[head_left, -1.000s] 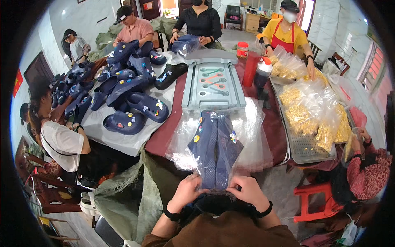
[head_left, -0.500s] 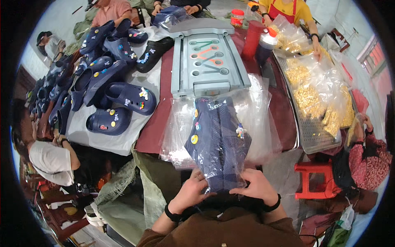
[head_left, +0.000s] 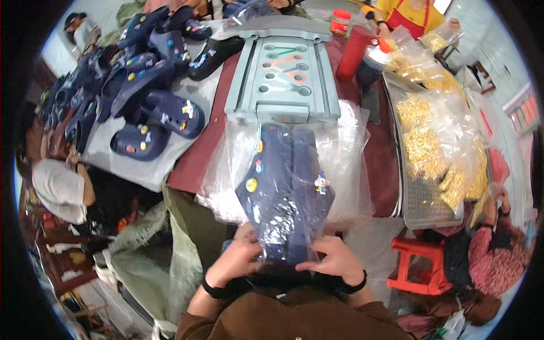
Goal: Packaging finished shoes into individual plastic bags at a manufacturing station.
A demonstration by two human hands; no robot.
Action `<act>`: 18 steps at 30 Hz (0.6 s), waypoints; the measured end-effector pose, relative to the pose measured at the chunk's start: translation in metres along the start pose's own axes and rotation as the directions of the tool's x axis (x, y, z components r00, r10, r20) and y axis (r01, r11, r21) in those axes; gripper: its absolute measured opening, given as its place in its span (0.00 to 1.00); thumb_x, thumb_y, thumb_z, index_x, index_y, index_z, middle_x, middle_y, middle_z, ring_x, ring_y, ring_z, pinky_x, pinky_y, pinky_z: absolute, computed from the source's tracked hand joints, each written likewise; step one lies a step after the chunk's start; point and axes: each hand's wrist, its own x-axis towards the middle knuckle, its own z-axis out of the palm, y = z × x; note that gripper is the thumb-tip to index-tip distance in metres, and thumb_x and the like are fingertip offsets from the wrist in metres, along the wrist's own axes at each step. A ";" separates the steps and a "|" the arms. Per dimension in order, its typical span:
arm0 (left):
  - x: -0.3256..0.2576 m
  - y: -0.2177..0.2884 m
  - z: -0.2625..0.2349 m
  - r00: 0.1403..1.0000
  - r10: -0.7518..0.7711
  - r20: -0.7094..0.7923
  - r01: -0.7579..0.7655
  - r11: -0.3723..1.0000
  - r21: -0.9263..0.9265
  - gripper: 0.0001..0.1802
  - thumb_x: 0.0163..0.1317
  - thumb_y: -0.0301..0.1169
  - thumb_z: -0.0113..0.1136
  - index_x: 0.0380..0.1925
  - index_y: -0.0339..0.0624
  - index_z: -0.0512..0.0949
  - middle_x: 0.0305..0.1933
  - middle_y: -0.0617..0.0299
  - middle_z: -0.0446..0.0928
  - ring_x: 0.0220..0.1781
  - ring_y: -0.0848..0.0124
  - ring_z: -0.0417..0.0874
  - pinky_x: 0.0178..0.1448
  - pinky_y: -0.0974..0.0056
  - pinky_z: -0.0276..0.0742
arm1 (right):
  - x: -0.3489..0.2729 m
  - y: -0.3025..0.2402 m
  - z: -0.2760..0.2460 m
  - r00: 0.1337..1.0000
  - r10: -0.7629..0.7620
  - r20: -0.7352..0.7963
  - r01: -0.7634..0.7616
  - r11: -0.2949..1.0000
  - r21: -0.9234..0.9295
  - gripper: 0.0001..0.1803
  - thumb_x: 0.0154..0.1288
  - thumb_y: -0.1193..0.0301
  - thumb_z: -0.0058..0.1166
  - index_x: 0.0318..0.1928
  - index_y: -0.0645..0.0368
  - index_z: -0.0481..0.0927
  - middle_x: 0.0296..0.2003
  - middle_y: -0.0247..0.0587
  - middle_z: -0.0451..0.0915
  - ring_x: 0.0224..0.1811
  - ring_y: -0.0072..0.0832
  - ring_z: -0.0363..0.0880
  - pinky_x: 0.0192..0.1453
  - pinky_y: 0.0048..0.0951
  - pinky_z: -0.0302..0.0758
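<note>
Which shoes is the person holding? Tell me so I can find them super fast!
Start at the big grey plastic tray in the middle of the table and look just below it. There a pair of navy clogs is held at the bottom by the left hand and right hand. Unlike the loose clogs piled at left, this pair sits inside a clear plastic bag.

Bagged navy clogs in hands: 2, one pair. Hands on bag: 2, left hand, right hand. Grey moulded tray: 1. Red stool: 1. Red cylinder: 1. Loose navy clogs on left: exact count cannot tell.
</note>
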 end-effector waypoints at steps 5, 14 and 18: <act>-0.003 0.028 0.000 0.985 -0.158 -0.068 0.158 0.987 0.008 0.24 0.51 0.23 0.73 0.51 0.46 0.85 0.61 0.52 0.81 0.63 0.47 0.80 0.68 0.51 0.74 | 0.006 0.001 -0.008 0.995 -0.096 0.006 0.095 0.990 0.106 0.21 0.51 0.56 0.79 0.34 0.58 0.84 0.24 0.37 0.77 0.27 0.37 0.76 0.34 0.36 0.73; 0.007 0.025 0.017 0.999 -0.008 0.045 0.009 1.000 -0.010 0.25 0.49 0.28 0.76 0.50 0.47 0.84 0.61 0.51 0.79 0.69 0.47 0.73 0.71 0.51 0.70 | -0.031 0.011 -0.009 0.996 -0.034 -0.086 0.050 0.982 0.185 0.23 0.47 0.62 0.82 0.22 0.59 0.76 0.21 0.40 0.75 0.25 0.37 0.75 0.31 0.35 0.68; 0.019 0.019 0.014 0.995 0.100 -0.027 -0.098 0.993 0.072 0.19 0.48 0.35 0.79 0.40 0.43 0.85 0.43 0.53 0.81 0.54 0.48 0.79 0.59 0.51 0.76 | -0.034 0.003 0.000 0.970 -0.044 -0.239 0.057 0.997 0.048 0.22 0.47 0.66 0.81 0.20 0.59 0.75 0.20 0.40 0.74 0.23 0.38 0.73 0.29 0.36 0.68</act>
